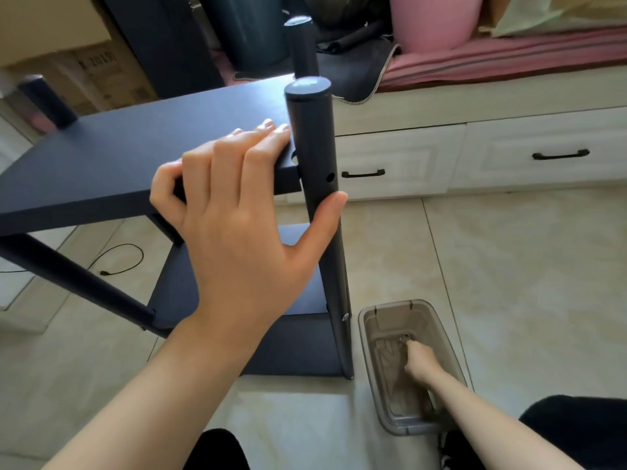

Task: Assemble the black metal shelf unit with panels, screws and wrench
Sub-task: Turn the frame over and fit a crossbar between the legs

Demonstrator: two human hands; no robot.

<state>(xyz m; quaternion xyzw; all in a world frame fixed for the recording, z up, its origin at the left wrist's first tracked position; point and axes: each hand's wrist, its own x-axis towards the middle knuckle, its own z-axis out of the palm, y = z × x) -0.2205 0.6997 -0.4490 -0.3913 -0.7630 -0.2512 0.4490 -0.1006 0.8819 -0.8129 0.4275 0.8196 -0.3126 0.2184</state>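
The left hand [237,212] lies spread on the corner of the upper black panel [135,154], fingers flat on top, the thumb pressed against the upright round post [319,184]. It holds the panel edge against the post, just beside an empty screw hole [329,178]. The post's long axis runs nearly vertical. Far below and to the right, the right hand [420,361] reaches into the clear plastic tray [369,354] on the floor, fingertips closing on a small metal screw [404,338]. That screw must, I think, travel up and leftward to the hole; the right hand is the free one.
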